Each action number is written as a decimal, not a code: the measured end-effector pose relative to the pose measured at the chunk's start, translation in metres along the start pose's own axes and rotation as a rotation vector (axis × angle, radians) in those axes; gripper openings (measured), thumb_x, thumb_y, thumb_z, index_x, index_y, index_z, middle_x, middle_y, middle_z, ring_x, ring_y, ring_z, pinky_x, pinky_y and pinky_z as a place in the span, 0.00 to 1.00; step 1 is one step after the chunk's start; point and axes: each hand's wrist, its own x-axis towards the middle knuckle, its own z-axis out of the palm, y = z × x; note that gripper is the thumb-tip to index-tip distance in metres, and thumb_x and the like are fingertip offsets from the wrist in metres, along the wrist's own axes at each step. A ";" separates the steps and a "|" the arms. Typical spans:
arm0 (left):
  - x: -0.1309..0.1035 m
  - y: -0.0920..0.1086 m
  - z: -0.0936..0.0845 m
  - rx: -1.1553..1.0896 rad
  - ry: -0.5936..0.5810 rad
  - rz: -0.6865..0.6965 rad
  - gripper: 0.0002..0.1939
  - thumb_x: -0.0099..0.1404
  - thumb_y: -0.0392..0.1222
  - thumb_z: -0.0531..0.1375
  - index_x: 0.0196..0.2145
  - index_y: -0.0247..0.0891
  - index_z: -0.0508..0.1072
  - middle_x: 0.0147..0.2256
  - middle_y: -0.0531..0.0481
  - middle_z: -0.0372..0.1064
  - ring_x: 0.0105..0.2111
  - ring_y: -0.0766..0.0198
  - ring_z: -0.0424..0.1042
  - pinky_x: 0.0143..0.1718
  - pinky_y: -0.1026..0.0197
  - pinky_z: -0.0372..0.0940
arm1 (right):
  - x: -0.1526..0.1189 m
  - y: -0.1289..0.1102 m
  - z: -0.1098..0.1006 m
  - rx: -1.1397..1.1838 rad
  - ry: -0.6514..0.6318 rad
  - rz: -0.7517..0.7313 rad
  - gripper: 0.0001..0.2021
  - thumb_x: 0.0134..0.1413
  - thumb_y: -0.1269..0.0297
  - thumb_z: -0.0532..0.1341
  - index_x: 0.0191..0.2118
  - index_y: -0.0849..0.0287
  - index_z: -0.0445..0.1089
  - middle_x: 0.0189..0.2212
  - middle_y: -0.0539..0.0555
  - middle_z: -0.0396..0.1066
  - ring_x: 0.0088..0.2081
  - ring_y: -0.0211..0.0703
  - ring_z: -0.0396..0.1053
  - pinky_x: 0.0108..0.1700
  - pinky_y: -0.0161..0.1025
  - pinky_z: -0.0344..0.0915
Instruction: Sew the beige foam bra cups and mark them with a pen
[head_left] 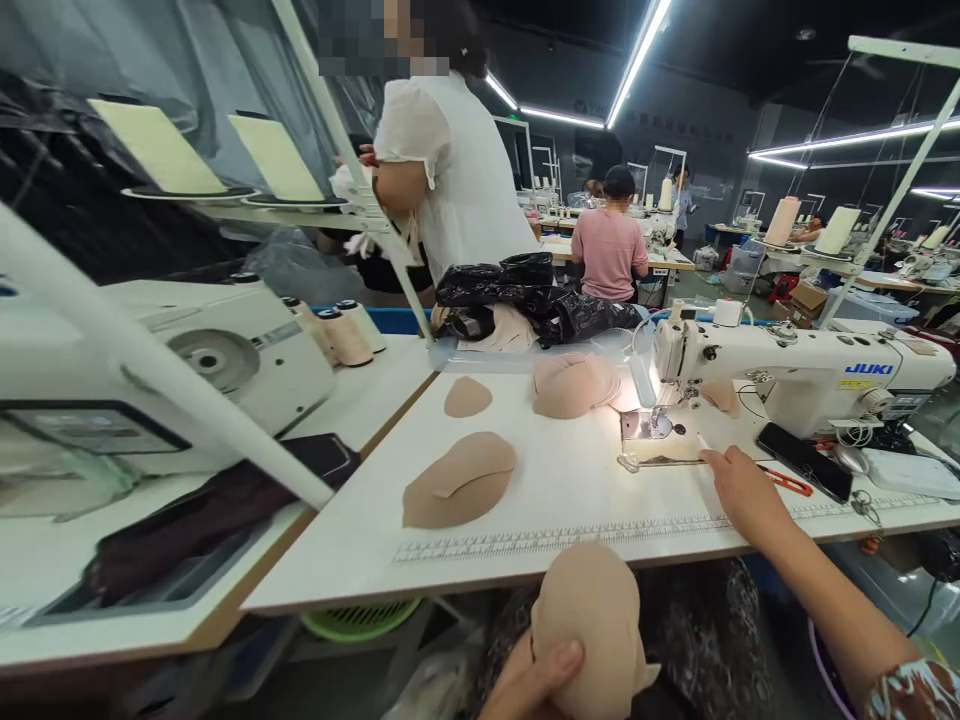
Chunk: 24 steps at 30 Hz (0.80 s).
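Observation:
My left hand (536, 672) grips a beige bra cup (592, 625) in front of the table's near edge, its thumb pressed on the fabric. A loose flap sticks out at the cup's lower right. My right hand (742, 490) is over the table beside the sewing machine (780, 375), its fingers pinched together near the machine's bed plate. Something thin and pale seems to be at the fingertips, too small to name. Left of the needle area lie a stack of beige cups (574, 385), a larger beige cup piece (461, 480) and a small beige piece (468, 397).
An orange cutter (786, 482), a black phone (804, 460) and keys (864, 508) lie right of my right hand. A measuring tape (540, 540) runs along the front edge. Black plastic bags (525, 295) stand behind. A co-worker in white (469, 170) stands beyond the table.

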 end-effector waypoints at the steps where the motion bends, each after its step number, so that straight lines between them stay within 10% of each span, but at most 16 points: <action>1: -0.006 0.003 -0.002 0.031 -0.050 0.000 0.50 0.50 0.47 0.76 0.67 0.35 0.64 0.48 0.37 0.79 0.54 0.34 0.73 0.53 0.40 0.71 | -0.010 -0.007 -0.001 0.059 -0.050 -0.009 0.15 0.67 0.62 0.52 0.46 0.54 0.76 0.34 0.58 0.71 0.38 0.53 0.71 0.45 0.48 0.68; 10: -0.025 -0.017 0.025 0.117 -0.456 -0.276 0.44 0.47 0.49 0.78 0.59 0.34 0.72 0.48 0.36 0.77 0.52 0.38 0.74 0.53 0.45 0.67 | -0.144 -0.087 0.046 1.361 -0.163 0.402 0.22 0.60 0.36 0.61 0.46 0.48 0.64 0.52 0.59 0.79 0.52 0.57 0.75 0.53 0.55 0.69; 15: -0.041 -0.047 0.022 0.150 -0.297 -0.236 0.31 0.59 0.55 0.73 0.56 0.39 0.74 0.55 0.39 0.73 0.57 0.45 0.70 0.55 0.54 0.64 | -0.175 -0.082 0.058 1.518 -0.044 0.646 0.20 0.62 0.36 0.58 0.43 0.48 0.65 0.44 0.56 0.82 0.49 0.56 0.77 0.50 0.54 0.72; 24: -0.065 -0.048 0.021 0.093 -0.343 -0.156 0.34 0.63 0.50 0.68 0.64 0.43 0.68 0.63 0.40 0.66 0.65 0.43 0.61 0.65 0.48 0.56 | -0.189 -0.093 0.039 1.492 -0.119 0.554 0.21 0.59 0.37 0.61 0.42 0.49 0.64 0.40 0.54 0.82 0.35 0.51 0.78 0.39 0.46 0.73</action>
